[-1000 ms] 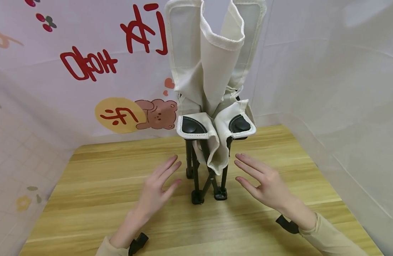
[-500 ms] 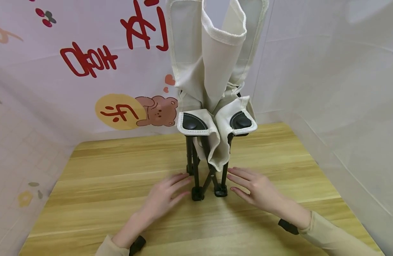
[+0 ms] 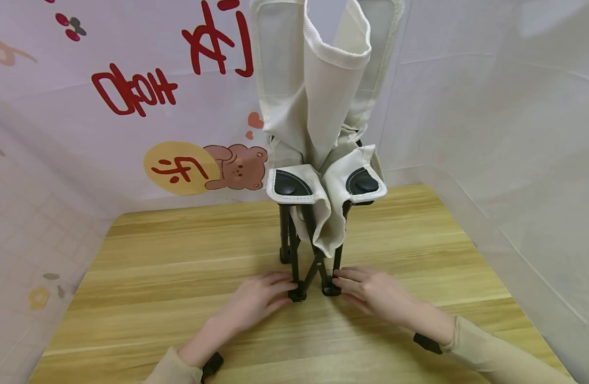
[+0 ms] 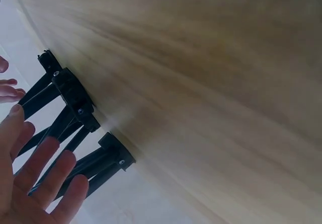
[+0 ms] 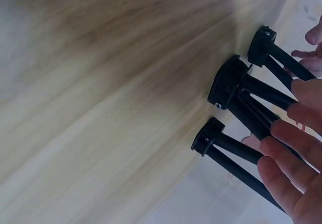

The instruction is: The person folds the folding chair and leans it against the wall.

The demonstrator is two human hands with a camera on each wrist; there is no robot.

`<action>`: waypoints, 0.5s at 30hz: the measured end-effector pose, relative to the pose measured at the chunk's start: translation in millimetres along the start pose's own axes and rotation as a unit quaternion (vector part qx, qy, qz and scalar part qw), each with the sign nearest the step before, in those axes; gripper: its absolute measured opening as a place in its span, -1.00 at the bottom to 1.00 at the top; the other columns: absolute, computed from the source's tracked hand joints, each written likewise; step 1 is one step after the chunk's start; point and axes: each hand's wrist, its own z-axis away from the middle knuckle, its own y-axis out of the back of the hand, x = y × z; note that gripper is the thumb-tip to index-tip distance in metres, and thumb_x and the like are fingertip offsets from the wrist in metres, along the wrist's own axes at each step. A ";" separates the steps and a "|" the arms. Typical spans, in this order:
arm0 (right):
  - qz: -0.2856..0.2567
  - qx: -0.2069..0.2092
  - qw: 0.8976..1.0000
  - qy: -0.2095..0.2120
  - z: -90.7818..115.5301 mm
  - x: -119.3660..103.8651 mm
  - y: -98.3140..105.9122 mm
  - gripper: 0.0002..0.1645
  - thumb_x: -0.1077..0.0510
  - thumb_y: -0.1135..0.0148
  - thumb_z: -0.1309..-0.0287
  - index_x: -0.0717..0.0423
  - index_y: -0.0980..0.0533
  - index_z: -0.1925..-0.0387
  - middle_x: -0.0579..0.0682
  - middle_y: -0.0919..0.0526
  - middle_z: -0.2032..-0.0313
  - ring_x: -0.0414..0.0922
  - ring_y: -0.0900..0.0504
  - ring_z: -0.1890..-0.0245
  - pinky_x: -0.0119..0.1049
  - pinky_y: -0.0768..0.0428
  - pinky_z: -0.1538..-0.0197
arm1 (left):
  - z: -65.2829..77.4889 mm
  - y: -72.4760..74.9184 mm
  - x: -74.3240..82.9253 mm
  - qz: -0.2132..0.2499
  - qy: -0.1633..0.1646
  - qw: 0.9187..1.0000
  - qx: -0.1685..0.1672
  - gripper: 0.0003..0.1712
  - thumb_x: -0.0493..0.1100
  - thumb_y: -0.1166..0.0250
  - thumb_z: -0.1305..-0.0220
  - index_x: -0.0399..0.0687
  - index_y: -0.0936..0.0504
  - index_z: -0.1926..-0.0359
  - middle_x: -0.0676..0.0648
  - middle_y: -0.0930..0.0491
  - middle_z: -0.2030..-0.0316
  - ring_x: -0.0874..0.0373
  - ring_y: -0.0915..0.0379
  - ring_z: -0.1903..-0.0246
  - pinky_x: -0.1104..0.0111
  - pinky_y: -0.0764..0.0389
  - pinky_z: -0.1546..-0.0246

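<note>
A folded camp chair point(image 3: 328, 96) with off-white fabric and black legs stands upright on the wooden table point(image 3: 179, 266), its seat bunched between the legs. My left hand point(image 3: 256, 300) has its fingertips at the front left foot point(image 3: 299, 295). On the other side, my right hand point(image 3: 378, 294) reaches the front right foot point(image 3: 330, 289). In the left wrist view, the fingers point(image 4: 58, 176) are loosely extended beside the black legs. The fingers point(image 5: 282, 181) in the right wrist view look equally relaxed. Firm contact with the feet is hard to confirm.
White sheeting with red lettering and a brown bear point(image 3: 237, 168) hangs behind the table. More pale sheeting point(image 3: 506, 133) rises along the right side. The chair's back foot point(image 3: 286, 255) stands behind the left hand. Dark straps point(image 3: 428, 343) sit at both wrists.
Both hands have lowered and closed in from either side, from mid-air beside the chair to its front feet. The chair stays where it was; the view has tilted slightly.
</note>
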 end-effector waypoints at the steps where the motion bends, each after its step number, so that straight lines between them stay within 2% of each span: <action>1: -0.001 -0.004 1.000 -0.001 0.2 -0.6 -1.4 -0.51 0.14 -0.64 0.06 0.11 -0.74 0.01 0.09 -0.83 -0.02 0.00 -0.83 0.00 -0.14 -0.82 -0.03 | -0.9 -0.6 0.2 -0.002 -0.002 1.000 -0.004 -0.66 0.00 -0.46 -0.31 0.11 -0.78 -0.08 -0.06 -0.80 -0.06 0.02 -0.76 -0.05 0.13 -0.76 -0.12; 4: 0.002 -0.020 1.000 -0.004 0.4 -2.8 -5.3 -0.52 0.12 -0.64 0.04 0.07 -0.75 0.01 0.05 -0.83 -0.03 -0.03 -0.83 0.01 -0.16 -0.82 0.00 | -3.0 -2.4 0.9 -0.005 -0.012 1.000 -0.015 -0.70 -0.01 -0.46 -0.32 0.12 -0.79 -0.05 -0.02 -0.80 -0.02 0.06 -0.77 0.00 0.17 -0.77 -0.08; 9: 0.008 -0.053 0.998 -0.012 0.0 -5.9 -10.0 -0.56 0.07 -0.61 -0.04 0.03 -0.75 0.00 -0.01 -0.83 -0.04 -0.08 -0.83 0.03 -0.20 -0.81 0.01 | -6.1 -2.8 3.4 -0.006 -0.035 0.998 -0.048 -0.72 -0.05 -0.45 -0.34 0.10 -0.80 -0.04 -0.01 -0.80 -0.06 0.04 -0.77 -0.05 0.17 -0.77 -0.11; 15: -0.002 -0.085 0.996 -0.026 -3.1 -7.7 -13.9 -0.60 0.10 -0.56 -0.11 0.04 -0.75 -0.02 0.00 -0.83 -0.04 -0.08 -0.83 0.04 -0.21 -0.80 -0.02 | -9.3 -4.8 4.8 0.003 -0.026 0.996 -0.085 -0.77 -0.07 -0.43 -0.35 0.11 -0.81 0.00 0.02 -0.79 -0.08 0.09 -0.76 -0.07 0.24 -0.76 -0.11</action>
